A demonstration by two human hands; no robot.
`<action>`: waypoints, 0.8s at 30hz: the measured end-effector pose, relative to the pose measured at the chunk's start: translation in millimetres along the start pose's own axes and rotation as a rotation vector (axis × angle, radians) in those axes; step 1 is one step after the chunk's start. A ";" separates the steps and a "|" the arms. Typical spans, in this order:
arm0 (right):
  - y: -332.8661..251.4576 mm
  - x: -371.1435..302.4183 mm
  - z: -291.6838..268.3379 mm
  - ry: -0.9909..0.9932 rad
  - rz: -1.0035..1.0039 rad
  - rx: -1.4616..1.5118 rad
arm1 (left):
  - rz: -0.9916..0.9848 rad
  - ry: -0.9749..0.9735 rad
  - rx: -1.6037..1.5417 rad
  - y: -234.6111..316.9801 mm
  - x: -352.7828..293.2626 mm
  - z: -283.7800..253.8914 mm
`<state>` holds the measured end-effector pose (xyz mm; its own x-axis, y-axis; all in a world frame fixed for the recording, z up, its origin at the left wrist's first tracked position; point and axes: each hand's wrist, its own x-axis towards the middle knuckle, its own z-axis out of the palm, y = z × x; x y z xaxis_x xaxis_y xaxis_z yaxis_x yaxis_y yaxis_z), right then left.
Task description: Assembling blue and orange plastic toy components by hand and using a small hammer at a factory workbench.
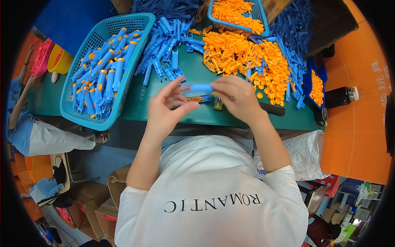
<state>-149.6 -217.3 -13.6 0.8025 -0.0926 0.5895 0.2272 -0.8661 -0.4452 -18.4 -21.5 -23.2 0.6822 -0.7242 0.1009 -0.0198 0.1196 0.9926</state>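
A blue plastic tube (200,87) is pinched at its right end by my right hand (238,98), above the green table. My left hand (166,108) is open, thumb and fingers apart, close to the tube's blurred left end; whether a fingertip touches it I cannot tell. Below the tube lies a blue half-shell with an orange toothed strip (197,99) in it. A small bottle with yellowish contents (218,103) stands beside my right fingers. Loose blue half-shells (169,70) lie just beyond my left hand.
At left a blue basket (67,96) holds tubes with orange caps. Orange strips (228,47) and round orange caps (269,78) are heaped at the back right. A black bottle (339,96) and a dark rod (271,109) lie right. Another person's arm (18,103) shows far left.
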 end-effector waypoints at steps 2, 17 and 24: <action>10.3 -0.9 -4.4 0.037 0.121 0.027 | 0.206 -0.025 0.398 -4.6 4.6 -11.6; 0.2 9.3 15.0 -0.256 0.050 0.084 | 0.325 -0.045 0.641 -31.6 -0.2 -16.4; 0.5 12.1 14.9 -0.285 0.029 0.056 | 0.311 -0.043 0.631 -23.9 0.8 -13.4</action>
<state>-131.6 -211.6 -16.7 0.9299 0.0318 0.3663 0.2258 -0.8357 -0.5006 -7.6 -15.8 -47.7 0.5472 -0.7478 0.3759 -0.6381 -0.0821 0.7655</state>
